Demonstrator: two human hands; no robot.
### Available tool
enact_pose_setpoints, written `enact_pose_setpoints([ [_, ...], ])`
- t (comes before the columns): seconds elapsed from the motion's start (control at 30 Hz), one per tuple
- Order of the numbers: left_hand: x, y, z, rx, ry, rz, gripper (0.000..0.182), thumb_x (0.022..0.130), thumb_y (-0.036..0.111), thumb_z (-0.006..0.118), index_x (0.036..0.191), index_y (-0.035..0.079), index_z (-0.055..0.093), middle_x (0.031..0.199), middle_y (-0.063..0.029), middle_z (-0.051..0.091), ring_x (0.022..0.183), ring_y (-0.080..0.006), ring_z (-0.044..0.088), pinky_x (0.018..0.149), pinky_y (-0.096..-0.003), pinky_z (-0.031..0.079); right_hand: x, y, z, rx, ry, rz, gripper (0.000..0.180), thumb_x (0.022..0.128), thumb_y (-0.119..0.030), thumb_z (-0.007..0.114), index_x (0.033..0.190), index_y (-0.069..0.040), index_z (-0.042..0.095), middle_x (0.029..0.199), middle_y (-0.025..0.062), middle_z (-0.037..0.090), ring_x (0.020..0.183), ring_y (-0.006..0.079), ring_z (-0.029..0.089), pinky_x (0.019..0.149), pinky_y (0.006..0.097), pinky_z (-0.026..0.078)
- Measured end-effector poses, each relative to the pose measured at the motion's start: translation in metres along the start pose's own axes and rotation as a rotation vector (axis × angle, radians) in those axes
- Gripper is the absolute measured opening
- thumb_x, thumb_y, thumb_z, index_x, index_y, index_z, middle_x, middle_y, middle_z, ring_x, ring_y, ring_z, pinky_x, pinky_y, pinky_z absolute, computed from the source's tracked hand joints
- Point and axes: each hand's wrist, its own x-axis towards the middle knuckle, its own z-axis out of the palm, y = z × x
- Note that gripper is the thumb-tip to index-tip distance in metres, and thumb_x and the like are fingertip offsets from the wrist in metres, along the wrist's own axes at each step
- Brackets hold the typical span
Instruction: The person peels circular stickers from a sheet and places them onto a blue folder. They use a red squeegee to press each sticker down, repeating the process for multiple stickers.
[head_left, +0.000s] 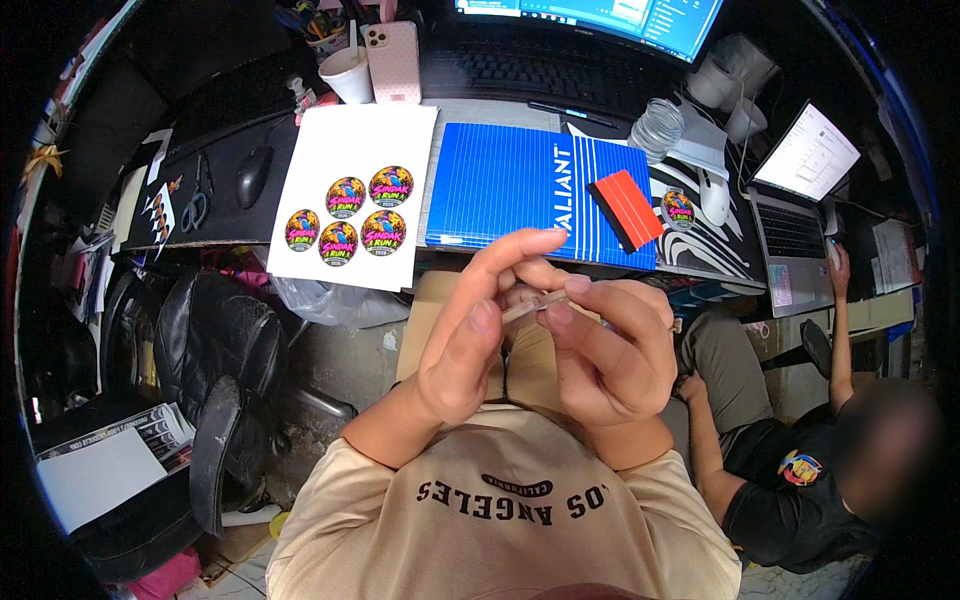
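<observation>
My left hand (469, 337) and my right hand (619, 349) meet in front of my chest, above my lap. Between them is a thin, clear piece, apparently plastic (517, 309), seen nearly edge-on. The right thumb and forefinger pinch one end, while the left thumb and fingers curl around the other; its full shape is hidden. Beyond my hands lies a blue printed cardboard box or folder (495, 187), with a red squeegee card with a black edge (626, 210) on top. To its left, a white sheet (360, 135) carries several round, colourful printed stickers (346, 197).
Another round printed piece (678, 208) and a white mouse (714, 196) lie at right, near a clear jar (656, 131). A co-worker (795, 465) sits by a laptop (795, 232). Scissors (196, 202), a black mouse (253, 177), a white cup (347, 75) and a phone (394, 60) stand left.
</observation>
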Motion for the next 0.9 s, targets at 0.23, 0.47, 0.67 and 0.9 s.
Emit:
enact_pose_setpoints([
  [0.23,0.001,-0.001,-0.003,0.038,0.013,-0.018,0.070,0.105,0.051,0.035,0.149,-0.005,0.033,0.124,-0.0145,0.057,0.115,-0.0190,0.054,0.101,-0.0326,0.040,0.011,-0.002,-0.002,0.055,-0.051,0.127,0.029,0.065,0.005,0.076,0.092,-0.006,0.074,0.094,0.0074,0.069,0.077,0.0246,0.064,0.070,0.0330,0.052],
  [0.47,0.003,-0.004,-0.004,0.082,0.049,-0.080,0.065,0.106,0.048,0.034,0.148,-0.002,0.036,0.118,-0.0074,0.057,0.105,-0.0132,0.050,0.088,-0.0274,0.041,0.017,0.007,-0.003,0.053,-0.092,0.112,0.026,0.067,0.007,0.073,0.090,-0.005,0.073,0.087,0.0086,0.070,0.076,0.0251,0.066,0.072,0.0333,0.052],
  [0.67,0.004,-0.005,-0.005,0.106,0.037,-0.081,0.067,0.106,0.050,0.034,0.149,-0.001,0.036,0.114,-0.0049,0.056,0.103,-0.0121,0.050,0.087,-0.0267,0.041,0.014,0.010,-0.004,0.027,-0.096,0.052,0.029,0.064,0.006,0.072,0.091,-0.005,0.073,0.089,0.0081,0.071,0.078,0.0243,0.068,0.071,0.0334,0.054],
  [0.9,0.004,-0.006,-0.003,0.022,0.055,-0.098,0.065,0.106,0.050,0.034,0.149,0.001,0.035,0.116,-0.0048,0.054,0.103,-0.0120,0.050,0.087,-0.0264,0.041,0.011,0.011,-0.001,-0.019,-0.073,0.017,0.033,0.064,0.005,0.072,0.096,-0.004,0.074,0.092,0.0084,0.071,0.079,0.0246,0.068,0.070,0.0322,0.053],
])
